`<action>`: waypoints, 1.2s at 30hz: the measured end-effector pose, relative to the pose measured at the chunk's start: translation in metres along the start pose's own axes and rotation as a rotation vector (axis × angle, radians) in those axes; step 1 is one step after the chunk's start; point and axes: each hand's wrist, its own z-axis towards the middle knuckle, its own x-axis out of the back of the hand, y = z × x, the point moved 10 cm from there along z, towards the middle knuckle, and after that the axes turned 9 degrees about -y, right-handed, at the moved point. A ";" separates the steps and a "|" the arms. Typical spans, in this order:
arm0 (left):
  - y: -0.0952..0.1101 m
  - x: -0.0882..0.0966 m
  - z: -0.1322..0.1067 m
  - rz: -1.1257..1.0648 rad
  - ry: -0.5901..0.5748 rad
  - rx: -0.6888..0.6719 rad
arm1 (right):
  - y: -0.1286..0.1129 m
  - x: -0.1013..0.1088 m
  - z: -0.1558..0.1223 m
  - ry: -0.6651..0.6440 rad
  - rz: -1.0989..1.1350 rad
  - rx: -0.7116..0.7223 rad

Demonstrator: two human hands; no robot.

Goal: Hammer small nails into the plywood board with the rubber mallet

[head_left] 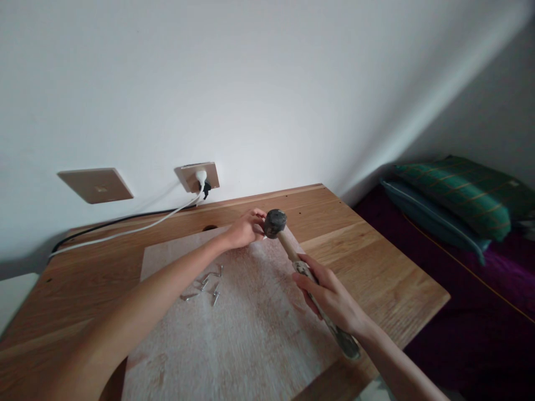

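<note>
My right hand point(324, 287) is wrapped round the handle of a rubber mallet point(307, 273), which slants up and to the left. The mallet's dark, worn head point(275, 223) is right beside the fingertips of my left hand point(246, 228). Those fingers are pinched together near the far edge of a pale wooden board point(242, 334). A tiny bright bit shows below them, but the mallet head partly hides it and I cannot make out what it is. Several small silvery metal nails or screws point(204, 284) lie loose on the board, close to my left forearm.
The board rests on a wooden tabletop point(359, 250) against a white wall. A white cable point(146, 227) and a black one run along the back left from a wall socket point(211, 177). Cushions point(460, 195) lie on a purple cover at the right.
</note>
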 end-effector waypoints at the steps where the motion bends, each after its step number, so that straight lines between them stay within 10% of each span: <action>1: -0.001 -0.001 0.000 0.005 -0.003 0.006 | 0.000 0.000 0.000 0.000 0.009 0.000; 9: 0.022 0.023 -0.006 0.185 -0.017 0.063 | 0.019 0.007 -0.020 0.045 0.029 -0.056; 16: 0.055 0.032 -0.068 0.562 -0.516 0.343 | 0.039 0.015 -0.028 0.103 -0.052 -0.096; 25: 0.062 0.023 -0.098 0.558 -0.603 0.524 | 0.043 0.008 -0.026 0.059 0.002 -0.081; 36: 0.038 0.036 -0.041 0.111 -0.085 0.256 | 0.044 0.005 -0.027 0.062 0.025 -0.095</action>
